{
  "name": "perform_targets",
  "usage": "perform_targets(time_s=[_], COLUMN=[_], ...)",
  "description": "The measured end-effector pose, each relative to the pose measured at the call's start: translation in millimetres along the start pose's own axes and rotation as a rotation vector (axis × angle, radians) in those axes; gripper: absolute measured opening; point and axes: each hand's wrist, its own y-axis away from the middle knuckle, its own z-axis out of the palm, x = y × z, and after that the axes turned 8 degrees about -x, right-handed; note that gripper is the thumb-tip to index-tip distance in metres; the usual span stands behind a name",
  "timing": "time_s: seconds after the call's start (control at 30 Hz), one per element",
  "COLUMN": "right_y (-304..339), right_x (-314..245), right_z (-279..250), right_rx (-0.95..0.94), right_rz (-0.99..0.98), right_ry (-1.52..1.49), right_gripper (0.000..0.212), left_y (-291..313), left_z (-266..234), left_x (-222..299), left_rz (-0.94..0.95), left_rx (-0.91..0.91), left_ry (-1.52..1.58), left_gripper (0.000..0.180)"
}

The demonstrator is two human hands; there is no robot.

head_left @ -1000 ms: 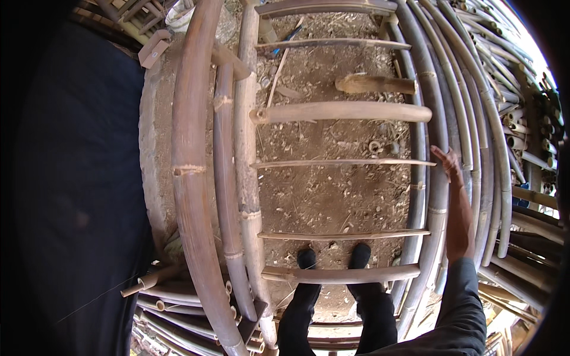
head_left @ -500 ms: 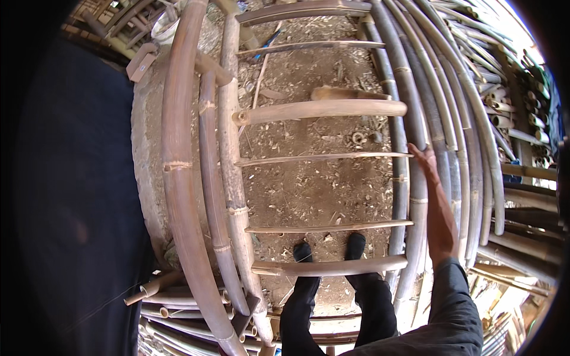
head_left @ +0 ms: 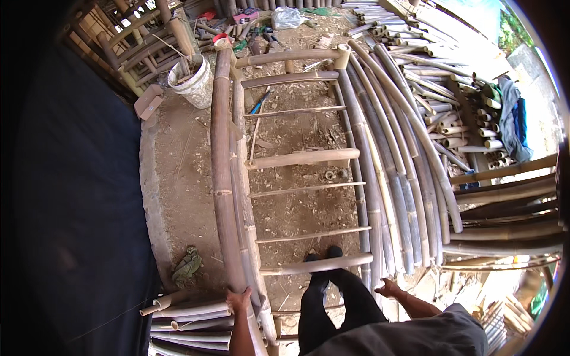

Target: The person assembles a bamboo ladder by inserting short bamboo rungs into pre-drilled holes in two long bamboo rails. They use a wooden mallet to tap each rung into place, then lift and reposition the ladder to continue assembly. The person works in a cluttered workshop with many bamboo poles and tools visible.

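Observation:
A ladder-like bamboo frame stands before me, with a thick brown bamboo pole (head_left: 222, 172) along its left side. Several crosspieces, among them a thick bamboo rung (head_left: 303, 158) and a nearer rung (head_left: 317, 264), span to the grey bamboo pole (head_left: 369, 196) on the right. My left hand (head_left: 239, 300) is closed over the near part of the left pole, its fingers partly hidden. Close by the near end of the right pole is my right hand (head_left: 392, 289), fingers apart and holding nothing. Whether it touches the pole I cannot tell.
Long bamboo poles (head_left: 409, 172) lean along the frame's right side. More cut bamboo (head_left: 196, 320) lies at near left. A white bucket (head_left: 193, 83), a cardboard box (head_left: 148, 102) and a clear plastic bag (head_left: 287, 19) are farther off. A dark cloth (head_left: 77, 207) hangs at left.
My view has shifted back and up, showing more of the far ground. My left hand has come into view on the left pole. My right hand has drawn back along the right pole.

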Motion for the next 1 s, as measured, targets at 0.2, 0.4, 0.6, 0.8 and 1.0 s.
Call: perform_targets(time_s=[0.2,0.4,0.6,0.8,1.0], right_y=[131,165,211,204,145], right_x=[54,165,104,88,88], right_z=[39,46,2,-56,-163], right_rx=[0.096,0.215,0.097,0.11,0.041], right_rz=[0.265,-0.196,-0.242,-0.241,-0.086], right_ry=[-0.513,-0.947,-0.883,-0.793,-0.386], right_gripper=[0.061,0.025,0.025,0.028,0.047], left_y=[-7,5,-28,-32,-11], left_z=[-2,-8,-8,-16,0], left_x=[3,19,-4,-2,-27], left_rz=[0.078,0.065,0.209,0.112,0.085], left_rx=[-0.052,-0.083,-0.189,-0.385,-0.333], left_ry=[-0.009,-0.017,0.23,0.414,0.346], left_gripper=[0.088,0.09,0.087,0.069,0.059])
